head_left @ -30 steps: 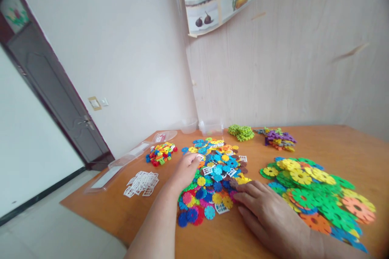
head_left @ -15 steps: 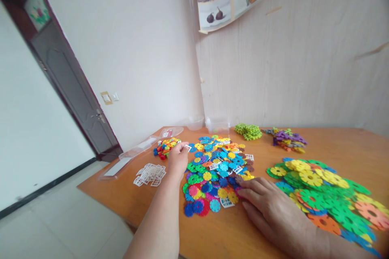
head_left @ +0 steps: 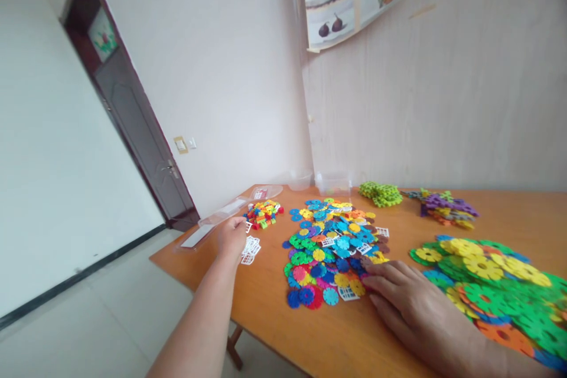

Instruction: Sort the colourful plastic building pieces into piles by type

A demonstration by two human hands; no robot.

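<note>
My left hand [head_left: 232,237] reaches out over a small heap of white grid pieces [head_left: 251,246] near the table's left edge. Its fingers are curled, with one white grid piece [head_left: 247,227] pinched at the fingertips. My right hand [head_left: 401,298] lies flat on the orange table [head_left: 283,325] with the fingers stretched out. Its fingertips touch the near right side of a pile of small coloured flower discs [head_left: 330,245], which has a few white grid pieces mixed in.
A heap of small coloured bricks [head_left: 264,213] and a clear plastic lid [head_left: 221,220] lie at the far left. Two clear tubs [head_left: 333,183] stand by the wall. Green pieces [head_left: 381,194], purple pieces [head_left: 447,205] and large flower discs [head_left: 496,283] lie to the right.
My left hand has moved left from the disc pile, carrying a white grid piece, to above the heap of white grids. The view has swung left. My right hand has stayed flat.
</note>
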